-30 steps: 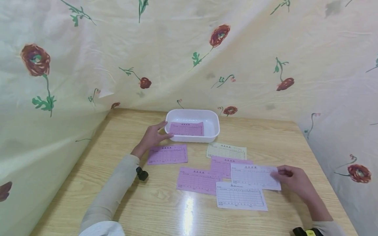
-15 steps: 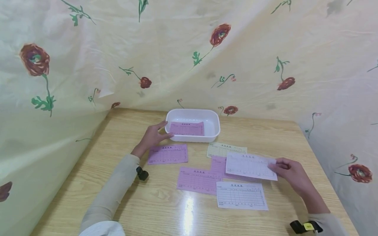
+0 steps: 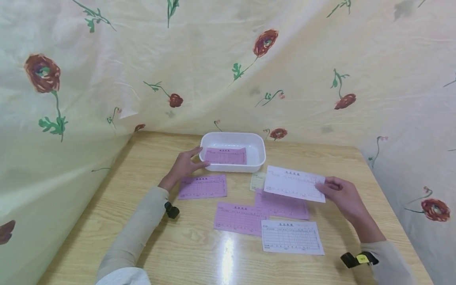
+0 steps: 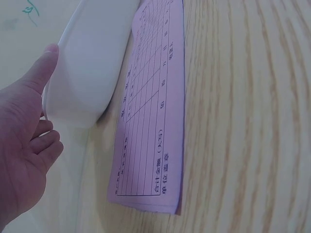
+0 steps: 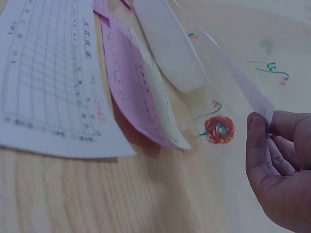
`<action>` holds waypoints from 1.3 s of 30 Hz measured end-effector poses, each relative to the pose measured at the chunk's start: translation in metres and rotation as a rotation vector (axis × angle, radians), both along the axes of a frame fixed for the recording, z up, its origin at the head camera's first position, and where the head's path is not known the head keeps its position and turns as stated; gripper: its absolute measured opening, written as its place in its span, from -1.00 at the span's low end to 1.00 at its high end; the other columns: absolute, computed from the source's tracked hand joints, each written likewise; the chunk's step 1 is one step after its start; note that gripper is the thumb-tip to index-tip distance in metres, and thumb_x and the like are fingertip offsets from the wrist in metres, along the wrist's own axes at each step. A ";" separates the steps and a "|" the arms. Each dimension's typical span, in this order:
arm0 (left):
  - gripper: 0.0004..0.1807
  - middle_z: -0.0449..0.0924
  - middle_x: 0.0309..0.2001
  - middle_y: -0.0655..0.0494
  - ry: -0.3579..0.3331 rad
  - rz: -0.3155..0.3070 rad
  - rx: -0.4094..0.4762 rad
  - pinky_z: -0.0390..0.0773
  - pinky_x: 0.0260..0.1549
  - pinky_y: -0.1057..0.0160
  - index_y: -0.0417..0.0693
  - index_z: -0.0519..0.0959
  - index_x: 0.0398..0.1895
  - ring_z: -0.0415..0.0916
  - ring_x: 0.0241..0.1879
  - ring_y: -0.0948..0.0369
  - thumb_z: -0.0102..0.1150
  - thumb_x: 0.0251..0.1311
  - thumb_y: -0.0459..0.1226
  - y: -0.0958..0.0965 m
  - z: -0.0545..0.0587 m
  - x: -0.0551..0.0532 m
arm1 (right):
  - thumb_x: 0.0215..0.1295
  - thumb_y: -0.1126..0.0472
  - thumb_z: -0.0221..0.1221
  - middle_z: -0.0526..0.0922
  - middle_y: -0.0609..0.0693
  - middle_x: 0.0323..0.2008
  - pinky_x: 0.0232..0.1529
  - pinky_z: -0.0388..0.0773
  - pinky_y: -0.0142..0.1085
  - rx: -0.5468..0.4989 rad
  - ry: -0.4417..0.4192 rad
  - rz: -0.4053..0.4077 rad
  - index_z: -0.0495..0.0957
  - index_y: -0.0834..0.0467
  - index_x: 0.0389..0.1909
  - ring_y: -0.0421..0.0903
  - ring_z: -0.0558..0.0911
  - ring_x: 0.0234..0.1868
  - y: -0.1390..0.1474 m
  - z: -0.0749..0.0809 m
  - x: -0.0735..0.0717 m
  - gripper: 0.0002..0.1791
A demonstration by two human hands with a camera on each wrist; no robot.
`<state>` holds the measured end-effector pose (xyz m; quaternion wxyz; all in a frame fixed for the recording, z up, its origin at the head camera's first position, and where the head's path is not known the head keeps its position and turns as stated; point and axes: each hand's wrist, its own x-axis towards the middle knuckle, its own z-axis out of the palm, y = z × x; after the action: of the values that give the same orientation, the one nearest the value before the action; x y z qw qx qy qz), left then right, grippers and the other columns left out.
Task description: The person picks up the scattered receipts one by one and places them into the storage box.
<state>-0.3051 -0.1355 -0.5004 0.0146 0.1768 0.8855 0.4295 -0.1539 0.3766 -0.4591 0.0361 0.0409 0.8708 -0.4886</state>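
My right hand [image 3: 336, 194] pinches a white printed slip [image 3: 293, 183] by its right end, thumb against fingers. The slip is raised above the table, over a pale green slip [image 3: 257, 181] and a pink slip [image 3: 285, 206]. In the right wrist view the held white slip [image 5: 243, 85] appears nearly edge-on. At the back, my left hand [image 3: 183, 164] grips the left end of a white plastic tray [image 3: 257, 160], thumb at its front rim. A pink slip [image 3: 225, 156] lies inside the tray. The left wrist view has the thumb against the tray wall [image 4: 92, 63].
Another pink slip [image 3: 203, 187] lies just in front of the tray, by the left wrist. Nearer the front are a further pink slip [image 3: 240, 217] and a second white slip [image 3: 293, 237], partly overlapping. A flowered cloth [image 3: 199, 71] hangs behind the wooden table [image 3: 192, 245].
My right hand has lifted the white slip off the other slips and carried it up, back and leftward towards the tray. My left hand and the tray stay put.
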 end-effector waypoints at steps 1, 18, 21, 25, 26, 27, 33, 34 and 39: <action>0.00 0.20 0.53 -0.12 0.001 0.001 0.000 0.24 0.47 -0.11 -0.19 0.32 0.49 0.16 0.51 -0.13 0.44 0.10 0.17 0.000 0.000 0.000 | 0.49 -0.05 0.20 0.74 0.02 -0.04 -0.10 0.69 -0.50 -0.004 0.002 -0.004 0.43 0.39 0.29 -0.37 0.70 -0.13 -0.002 0.001 -0.002 -0.37; 0.01 0.19 0.54 -0.09 0.003 0.006 -0.001 0.23 0.48 -0.11 -0.16 0.31 0.50 0.16 0.52 -0.12 0.42 0.10 0.20 -0.002 -0.001 -0.001 | 0.43 -0.06 0.26 0.72 -0.09 -0.06 -0.06 0.68 -0.51 -0.093 0.024 -0.042 0.41 0.41 0.30 -0.42 0.69 -0.14 -0.035 0.024 -0.041 -0.31; 0.00 0.19 0.54 -0.08 0.000 0.006 -0.005 0.24 0.48 -0.10 -0.15 0.32 0.50 0.16 0.51 -0.11 0.42 0.11 0.20 -0.002 -0.001 -0.002 | 0.42 -0.05 0.27 0.70 -0.05 -0.05 -0.06 0.68 -0.50 -0.104 0.028 -0.037 0.41 0.40 0.30 -0.41 0.69 -0.14 -0.044 0.028 -0.048 -0.31; -0.01 0.19 0.54 -0.07 -0.004 0.006 -0.003 0.25 0.47 -0.10 -0.16 0.32 0.50 0.17 0.51 -0.11 0.44 0.11 0.17 -0.001 -0.001 -0.001 | 0.42 -0.04 0.28 0.67 0.14 0.05 -0.05 0.68 -0.49 -0.116 0.035 -0.033 0.42 0.39 0.31 -0.39 0.69 -0.13 -0.058 0.033 -0.059 -0.32; -0.01 0.19 0.54 -0.07 -0.004 0.006 -0.003 0.25 0.47 -0.09 -0.16 0.32 0.50 0.17 0.51 -0.10 0.44 0.11 0.16 -0.001 -0.001 -0.001 | 0.42 -0.04 0.28 0.66 0.19 0.08 -0.05 0.68 -0.49 -0.116 0.030 -0.035 0.43 0.38 0.31 -0.38 0.70 -0.13 -0.061 0.034 -0.061 -0.32; -0.02 0.19 0.54 -0.07 -0.004 0.007 -0.003 0.25 0.47 -0.09 -0.16 0.32 0.49 0.18 0.51 -0.10 0.44 0.12 0.16 -0.001 -0.001 -0.001 | 0.42 -0.04 0.28 0.64 0.23 0.12 -0.05 0.68 -0.48 -0.121 0.027 -0.035 0.43 0.37 0.31 -0.38 0.70 -0.12 -0.064 0.035 -0.064 -0.33; -0.03 0.20 0.54 -0.10 -0.004 0.004 -0.002 0.26 0.47 -0.09 -0.16 0.32 0.50 0.18 0.51 -0.10 0.45 0.13 0.13 0.001 0.000 -0.001 | 0.41 -0.01 0.30 0.57 0.32 0.23 -0.04 0.68 -0.48 -0.149 0.004 -0.049 0.41 0.34 0.36 -0.33 0.68 -0.08 -0.080 0.040 -0.080 -0.32; -0.04 0.20 0.54 -0.11 -0.003 0.004 -0.002 0.26 0.47 -0.09 -0.16 0.32 0.50 0.18 0.51 -0.10 0.45 0.13 0.13 0.001 0.000 -0.001 | 0.41 0.01 0.30 0.57 0.32 0.23 -0.04 0.68 -0.48 -0.153 0.001 -0.052 0.41 0.34 0.37 -0.32 0.68 -0.09 -0.083 0.041 -0.083 -0.32; -0.04 0.19 0.54 -0.10 -0.004 0.004 -0.002 0.27 0.47 -0.08 -0.16 0.31 0.50 0.18 0.51 -0.10 0.45 0.14 0.11 0.000 0.001 0.000 | 0.43 0.11 0.29 0.56 0.34 0.21 -0.04 0.69 -0.47 -0.207 -0.002 -0.066 0.41 0.39 0.35 -0.33 0.68 -0.12 -0.098 0.041 -0.096 -0.38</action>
<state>-0.3046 -0.1352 -0.4999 0.0157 0.1739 0.8862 0.4290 -0.2496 0.2786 -0.4182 0.0250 0.0662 0.8139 -0.5767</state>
